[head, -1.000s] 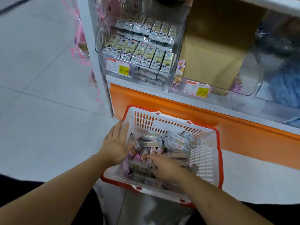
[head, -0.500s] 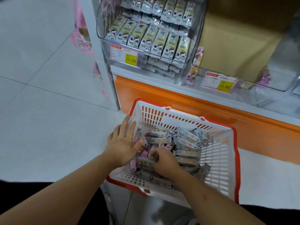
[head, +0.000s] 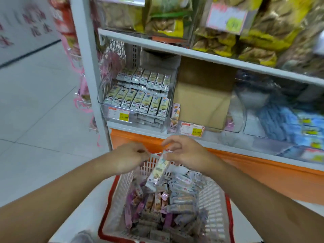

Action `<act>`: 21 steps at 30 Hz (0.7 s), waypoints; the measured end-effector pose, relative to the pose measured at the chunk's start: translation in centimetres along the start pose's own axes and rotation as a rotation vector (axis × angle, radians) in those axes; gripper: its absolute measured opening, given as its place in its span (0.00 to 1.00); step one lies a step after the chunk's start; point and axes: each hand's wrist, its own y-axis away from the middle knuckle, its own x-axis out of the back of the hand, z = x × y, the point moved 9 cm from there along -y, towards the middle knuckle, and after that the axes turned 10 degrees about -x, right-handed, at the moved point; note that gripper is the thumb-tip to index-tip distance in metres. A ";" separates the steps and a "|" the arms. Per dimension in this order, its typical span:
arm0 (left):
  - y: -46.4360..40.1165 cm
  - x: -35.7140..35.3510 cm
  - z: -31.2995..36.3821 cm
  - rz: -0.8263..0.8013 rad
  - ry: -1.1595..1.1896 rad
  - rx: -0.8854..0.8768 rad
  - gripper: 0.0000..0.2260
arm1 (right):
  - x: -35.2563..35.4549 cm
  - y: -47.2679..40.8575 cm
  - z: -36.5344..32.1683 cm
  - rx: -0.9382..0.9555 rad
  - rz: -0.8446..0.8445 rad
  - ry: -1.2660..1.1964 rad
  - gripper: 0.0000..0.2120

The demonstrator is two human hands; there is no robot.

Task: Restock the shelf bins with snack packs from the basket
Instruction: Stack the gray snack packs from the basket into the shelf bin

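A white basket with a red rim (head: 112, 195) sits low in the middle, with several snack packs (head: 175, 204) heaped inside. My right hand (head: 185, 153) pinches the top of a pale yellow snack pack (head: 158, 170), which hangs over the basket's far end. My left hand (head: 129, 158) hovers just left of that pack with its fingers curled, and nothing shows in it. On the lowest shelf, a clear bin (head: 103, 95) holds neat rows of similar packs (head: 140, 100).
Beside it, a second clear bin (head: 235, 127) holds a cardboard box (head: 201, 102) and a few packs (head: 175, 111) at its left. Price tags (head: 118, 114) hang on the bin fronts. Blue packs (head: 287, 123) lie right. An orange base (head: 263, 172) runs below. Bagged snacks (head: 219, 41) sit above.
Both hands have risen out of the basket. My right hand has lifted a pale yellow pack, and my left hand has left the basket rim. The view has tilted up to the shelves.
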 end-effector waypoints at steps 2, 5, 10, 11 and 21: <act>1.2 0.9 2.8 -0.051 0.165 -0.036 0.11 | 1.9 1.8 -1.8 0.061 0.018 -0.081 0.12; 3.3 0.5 5.3 -0.163 0.401 -0.050 0.15 | 2.9 3.4 -3.2 0.112 0.024 -0.235 0.12; 3.7 1.4 5.2 0.001 0.600 -0.041 0.11 | 2.5 3.1 -4.8 0.175 0.194 -0.274 0.14; 3.5 1.9 5.0 0.039 0.624 -0.036 0.11 | 2.9 3.3 -5.2 0.214 0.289 -0.178 0.17; 1.5 4.4 2.9 0.225 0.672 -0.012 0.18 | 0.6 3.2 -7.9 0.384 0.341 0.237 0.34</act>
